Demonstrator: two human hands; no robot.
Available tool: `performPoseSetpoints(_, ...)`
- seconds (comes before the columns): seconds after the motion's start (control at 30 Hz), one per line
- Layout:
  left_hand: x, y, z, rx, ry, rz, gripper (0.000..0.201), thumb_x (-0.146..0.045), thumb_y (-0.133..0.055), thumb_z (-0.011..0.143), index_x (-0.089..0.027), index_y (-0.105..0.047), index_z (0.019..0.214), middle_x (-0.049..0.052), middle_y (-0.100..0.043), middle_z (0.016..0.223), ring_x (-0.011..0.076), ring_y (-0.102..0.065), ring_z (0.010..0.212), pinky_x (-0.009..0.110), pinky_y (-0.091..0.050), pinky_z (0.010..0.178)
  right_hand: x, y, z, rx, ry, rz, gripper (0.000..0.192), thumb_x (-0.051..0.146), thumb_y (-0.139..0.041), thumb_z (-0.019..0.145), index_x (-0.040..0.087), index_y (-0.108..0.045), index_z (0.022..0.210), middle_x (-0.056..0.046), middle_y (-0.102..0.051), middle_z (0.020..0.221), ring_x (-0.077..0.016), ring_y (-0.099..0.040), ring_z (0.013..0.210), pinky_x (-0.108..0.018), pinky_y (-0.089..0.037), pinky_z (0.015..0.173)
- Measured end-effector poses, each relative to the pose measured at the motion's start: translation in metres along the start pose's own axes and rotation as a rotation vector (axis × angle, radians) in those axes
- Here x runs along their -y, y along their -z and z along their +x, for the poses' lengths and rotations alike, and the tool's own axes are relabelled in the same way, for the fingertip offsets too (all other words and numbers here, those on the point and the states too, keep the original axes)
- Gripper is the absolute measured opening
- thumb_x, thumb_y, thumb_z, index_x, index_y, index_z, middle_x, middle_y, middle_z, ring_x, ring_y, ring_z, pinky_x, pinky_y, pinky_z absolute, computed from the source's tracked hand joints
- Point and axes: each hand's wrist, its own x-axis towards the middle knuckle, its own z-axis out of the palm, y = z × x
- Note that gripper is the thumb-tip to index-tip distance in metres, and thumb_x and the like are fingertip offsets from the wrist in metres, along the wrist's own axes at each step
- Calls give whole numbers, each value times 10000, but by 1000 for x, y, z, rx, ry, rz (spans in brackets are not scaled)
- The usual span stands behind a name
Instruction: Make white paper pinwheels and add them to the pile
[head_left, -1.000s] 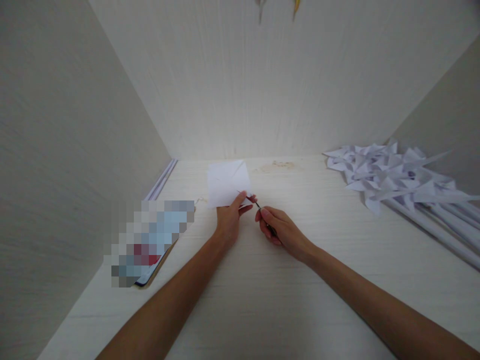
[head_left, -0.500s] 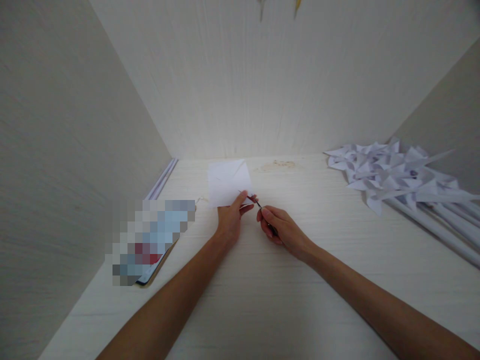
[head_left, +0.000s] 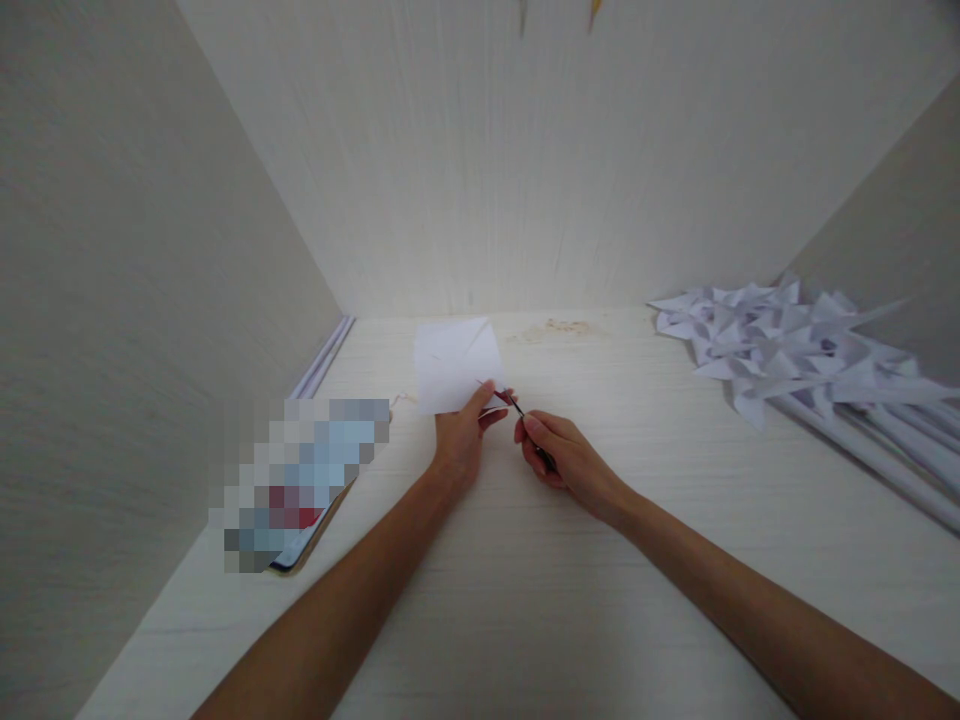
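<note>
My left hand (head_left: 463,432) grips a square sheet of white paper (head_left: 454,355) by its lower right part, thumb on top and fingers underneath. Slanting slits or creases mark the paper, and finger skin shows through a gap at its lower right corner. My right hand (head_left: 553,450) is closed around a slim dark-handled tool (head_left: 519,408) with a thin metal end. That end points up and left at the paper's corner, right by my left fingertips. Most of the handle is hidden in my palm, so its exact kind is unclear.
Several folded white paper pinwheels (head_left: 780,340) on rolled paper sticks (head_left: 862,450) lie at the right. A partly blurred phone (head_left: 315,525) rests at the left, with more white sticks (head_left: 322,360) behind it. Pale walls (head_left: 480,180) enclose the light tabletop (head_left: 480,600).
</note>
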Motion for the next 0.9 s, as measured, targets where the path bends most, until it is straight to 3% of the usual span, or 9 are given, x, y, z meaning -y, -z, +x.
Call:
performPoseSetpoints(0.73, 0, 2, 3, -22, -27, -2, 148, -202, -651, 595, -141, -589, 715, 6, -642, 664, 111, -609, 609, 185, -451, 501, 1, 0, 0, -7, -29, 15, 241, 363, -419, 776, 175, -453, 630, 93, -363, 356, -28, -227, 274, -152, -131, 270)
performPoseSetpoints(0.9, 0, 2, 3, -52, -56, 15, 186, -229, -676, 570, -155, -589, 717, -5, -621, 709, 98, -578, 633, 180, -447, 500, 1, -1, -1, -97, 51, 121, 250, 424, -502, 731, 185, -449, 676, 99, -371, 410, -31, -267, 297, -156, -153, 273)
